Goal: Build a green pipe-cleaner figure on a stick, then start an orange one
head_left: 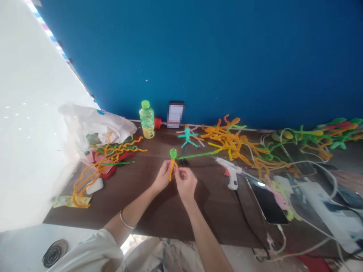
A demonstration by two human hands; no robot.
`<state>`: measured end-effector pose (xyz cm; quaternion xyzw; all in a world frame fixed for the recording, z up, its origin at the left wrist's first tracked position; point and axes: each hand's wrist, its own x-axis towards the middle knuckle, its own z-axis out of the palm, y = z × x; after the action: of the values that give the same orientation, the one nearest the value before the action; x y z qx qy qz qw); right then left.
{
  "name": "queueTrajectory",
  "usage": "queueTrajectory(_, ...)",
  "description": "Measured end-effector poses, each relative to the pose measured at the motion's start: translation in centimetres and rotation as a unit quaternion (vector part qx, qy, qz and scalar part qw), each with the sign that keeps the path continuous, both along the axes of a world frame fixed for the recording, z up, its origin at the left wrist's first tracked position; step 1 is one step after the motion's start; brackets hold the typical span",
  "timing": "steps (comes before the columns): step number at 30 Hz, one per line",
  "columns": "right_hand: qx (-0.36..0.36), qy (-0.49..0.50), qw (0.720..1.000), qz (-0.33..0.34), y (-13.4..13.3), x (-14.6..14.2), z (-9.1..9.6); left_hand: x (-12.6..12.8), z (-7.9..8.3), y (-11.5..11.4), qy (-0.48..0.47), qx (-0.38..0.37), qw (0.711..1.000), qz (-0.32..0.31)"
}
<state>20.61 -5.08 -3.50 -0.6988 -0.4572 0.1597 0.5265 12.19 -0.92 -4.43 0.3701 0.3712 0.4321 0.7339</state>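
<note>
Over the brown table, both my hands hold a pipe-cleaner figure [173,154] with a coiled green top and orange strands hanging below. My left hand [163,176] pinches it from the left side. On the right, my right hand [186,183] has its thumb and fingers closed on an orange strand. A long green pipe cleaner [198,155] stretches from the figure towards the right. Just behind stands a turquoise pipe-cleaner figure [187,136] with several limbs. My fingers partly hide the orange strands.
Loose orange pipe cleaners [124,146] and a plastic bag [113,122] lie left. A bottle [147,122] and a phone [176,114] stand by the blue wall. Right are piled orange figures [227,138], a glue gun [233,174], a tablet [268,200] and cables.
</note>
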Motion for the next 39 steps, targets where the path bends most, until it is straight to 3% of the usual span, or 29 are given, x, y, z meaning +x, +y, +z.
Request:
queueTrajectory(12,-0.009,0.005,1.0,-0.001,-0.1,0.2,-0.2,-0.4,0.0,-0.4,0.019,0.001,1.0,-0.022)
queueTrajectory(21,-0.004,-0.028,1.0,-0.014,-0.1,0.3,0.2,-0.5,0.4,-0.5,0.077,0.094,0.993,-0.005)
queueTrajectory(32,0.021,-0.019,1.0,0.006,-0.1,0.2,-0.3,-0.3,0.6,-0.5,0.081,0.073,0.994,0.004)
queueTrajectory(39,0.05,-0.055,0.997,0.019,-0.1,0.3,-0.1,-0.5,0.9,-0.5,0.08,0.004,0.997,0.007)
